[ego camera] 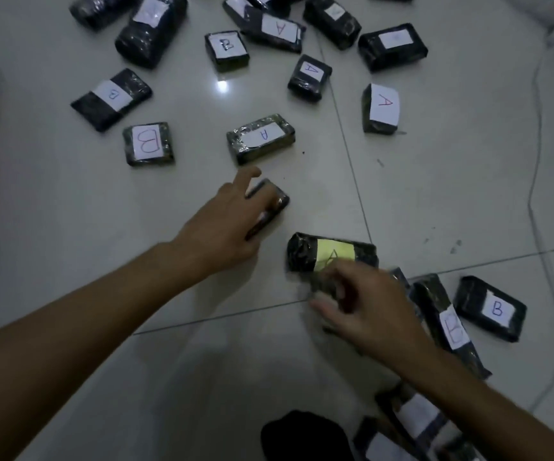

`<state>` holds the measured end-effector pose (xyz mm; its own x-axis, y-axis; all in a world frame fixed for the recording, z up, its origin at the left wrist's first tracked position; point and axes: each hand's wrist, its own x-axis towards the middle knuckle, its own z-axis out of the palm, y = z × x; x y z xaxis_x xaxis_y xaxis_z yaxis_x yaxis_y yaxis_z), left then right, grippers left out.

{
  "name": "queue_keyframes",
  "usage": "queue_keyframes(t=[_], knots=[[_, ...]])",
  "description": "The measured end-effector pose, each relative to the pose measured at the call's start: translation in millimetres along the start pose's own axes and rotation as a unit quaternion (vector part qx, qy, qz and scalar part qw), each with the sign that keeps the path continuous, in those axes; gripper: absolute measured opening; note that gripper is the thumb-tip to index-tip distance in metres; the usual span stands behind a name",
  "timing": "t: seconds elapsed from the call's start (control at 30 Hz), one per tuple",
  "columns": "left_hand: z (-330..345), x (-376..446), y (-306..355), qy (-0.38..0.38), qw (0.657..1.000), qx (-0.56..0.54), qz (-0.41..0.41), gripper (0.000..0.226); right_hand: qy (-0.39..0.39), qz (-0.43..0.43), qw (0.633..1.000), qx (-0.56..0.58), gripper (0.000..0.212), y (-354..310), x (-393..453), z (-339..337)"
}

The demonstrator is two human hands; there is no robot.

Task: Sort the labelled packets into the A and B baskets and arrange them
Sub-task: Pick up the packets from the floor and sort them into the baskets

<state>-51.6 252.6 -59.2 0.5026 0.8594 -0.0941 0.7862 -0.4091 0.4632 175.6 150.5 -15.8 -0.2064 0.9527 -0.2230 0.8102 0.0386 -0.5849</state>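
While left hand (pixel 225 224) grips packet (pixel 269 207), fingers (pixel 252 174) atop

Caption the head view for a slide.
Left hand grips a packet while right hand reaches among A/B-labelled packets.

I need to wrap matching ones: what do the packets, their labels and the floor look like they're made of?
Packets: apparently glossy black plastic film, since it wrinkles and glints. Labels: matte paper, mostly white with handwritten letters, one yellow label. Floor: seemingly glazed tile, with grout lines and a reflected light.
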Motion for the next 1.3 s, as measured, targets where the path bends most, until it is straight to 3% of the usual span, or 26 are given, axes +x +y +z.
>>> queue_keyframes(t=[0.13, 0.23, 0.3, 0.47, 0.57, 0.67, 0.9, 1.03, 1.2, 1.3], knots=[[-4, -4, -9, 0.001, 0.995, -0.069, -0.078, 0.085, 0.036, 0.117, 0.972, 0.202, 0.021, 0, 23, -17], [-9, -7, -11, -0.002, 0.993, -0.069, -0.092, 0.086, 0.017, 0.166, 0.913, 0.372, 0.011, -1, 33, -23], [-17, -9, -11, 0.003, 0.993, -0.079, -0.091, 0.083, 0.004, 0.169, 0.901, 0.399, 0.014, -3, 41, -26], [-49, -17, -18, 0.039, 0.974, -0.168, -0.150, 0.069, -0.008, 0.138, 0.927, 0.350, 0.013, -11, 80, -28], [-77, -32, -31, 0.076, 0.931, -0.274, -0.227, 0.037, -0.036, 0.090, 0.937, 0.335, 0.012, -36, 120, -21], [-113, -66, -56, 0.139, 0.894, -0.327, -0.273, 0.027, -0.101, 0.055, 0.935, 0.335, 0.014, -86, 163, -5], [-171, -215, -86, 0.311, 0.819, -0.336, -0.347, 0.053, -0.250, -0.080, 0.912, 0.315, 0.004, -238, 188, 53], [-167, -304, -87, 0.399, 0.749, -0.317, -0.423, 0.046, -0.299, -0.187, 0.900, 0.256, 0.023, -312, 169, 99], [-142, -396, -86, 0.415, 0.693, -0.255, -0.531, 0.048, -0.292, -0.326, 0.881, 0.179, 0.021, -384, 137, 154], [-122, -424, -79, 0.394, 0.667, -0.286, -0.564, 0.054, -0.268, -0.414, 0.868, 0.053, 0.025, -412, 125, 178]])
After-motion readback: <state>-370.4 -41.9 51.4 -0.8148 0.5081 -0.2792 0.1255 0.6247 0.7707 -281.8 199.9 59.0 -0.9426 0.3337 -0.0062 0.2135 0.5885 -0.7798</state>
